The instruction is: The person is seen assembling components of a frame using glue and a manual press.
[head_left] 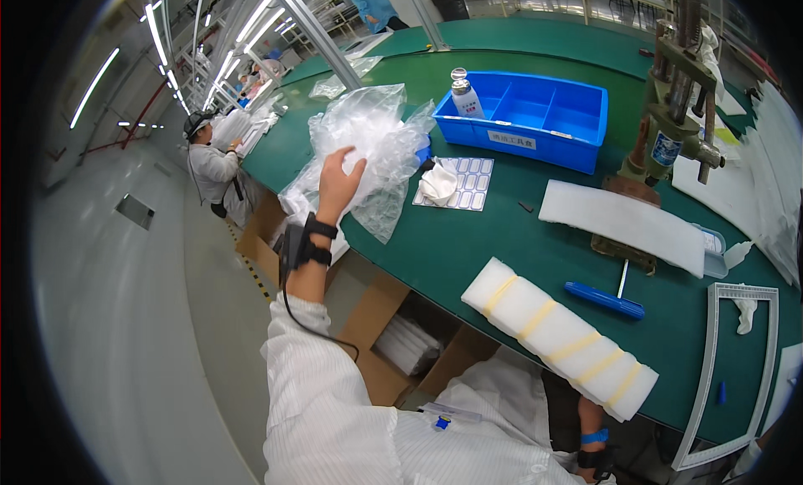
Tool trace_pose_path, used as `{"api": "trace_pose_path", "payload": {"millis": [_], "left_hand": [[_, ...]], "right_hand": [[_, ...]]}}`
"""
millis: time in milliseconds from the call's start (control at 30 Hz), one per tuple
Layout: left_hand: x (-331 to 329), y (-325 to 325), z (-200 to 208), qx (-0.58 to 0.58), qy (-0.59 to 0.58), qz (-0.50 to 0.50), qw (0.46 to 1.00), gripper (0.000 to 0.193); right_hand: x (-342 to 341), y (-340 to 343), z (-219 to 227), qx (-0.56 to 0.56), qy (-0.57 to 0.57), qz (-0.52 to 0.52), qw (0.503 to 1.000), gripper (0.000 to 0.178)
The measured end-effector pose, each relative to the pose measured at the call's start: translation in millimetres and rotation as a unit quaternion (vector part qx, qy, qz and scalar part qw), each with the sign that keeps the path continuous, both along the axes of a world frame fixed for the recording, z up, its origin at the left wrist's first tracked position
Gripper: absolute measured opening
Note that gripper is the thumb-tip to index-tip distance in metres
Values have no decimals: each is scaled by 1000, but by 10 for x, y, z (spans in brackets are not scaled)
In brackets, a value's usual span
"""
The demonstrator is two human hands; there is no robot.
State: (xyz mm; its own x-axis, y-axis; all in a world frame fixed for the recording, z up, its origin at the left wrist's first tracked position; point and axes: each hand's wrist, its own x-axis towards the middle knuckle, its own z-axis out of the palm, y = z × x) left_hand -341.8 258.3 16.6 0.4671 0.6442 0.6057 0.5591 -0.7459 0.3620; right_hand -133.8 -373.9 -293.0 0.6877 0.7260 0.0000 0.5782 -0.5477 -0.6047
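My left hand (339, 184) is stretched over a loose pile of clear plastic bags (368, 130) at the left of the bench. Its thumb and index finger are apart, with nothing visible between them; whether the fingertips touch the plastic cannot be told. At the front edge lies a white foam block (556, 334) banded with yellowish tape strips. My right hand (590, 414) shows only around the wrist, beneath the near end of that block, so its fingers are hidden. A blue-handled T-shaped tool (604, 301) rests behind the block.
A blue divided bin (523, 142) holds a pump bottle (465, 96). Near it are a label sheet (473, 184) and crumpled white cloth (438, 184). A green press (657, 142) with a white foam sheet (623, 222) stands right. A white frame (707, 359) lies nearer; an open carton (381, 326) sits below.
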Motion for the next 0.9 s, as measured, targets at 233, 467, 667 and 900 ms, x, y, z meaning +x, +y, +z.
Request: {"api": "trace_pose_path", "payload": {"millis": [233, 467, 667, 900], "left_hand": [[53, 745, -234, -23, 223, 3, 975, 54], [250, 917, 745, 118, -21, 186, 975, 24], [253, 735, 568, -9, 104, 16, 994, 48], [206, 405, -372, 26, 290, -79, 954, 70]], "right_hand": [[-25, 155, 120, 26, -14, -13, 999, 41], [-40, 162, 506, -35, 48, -51, 997, 40], [-23, 237, 534, -23, 14, -53, 998, 42], [-5, 225, 348, 19, -23, -43, 999, 40]]}}
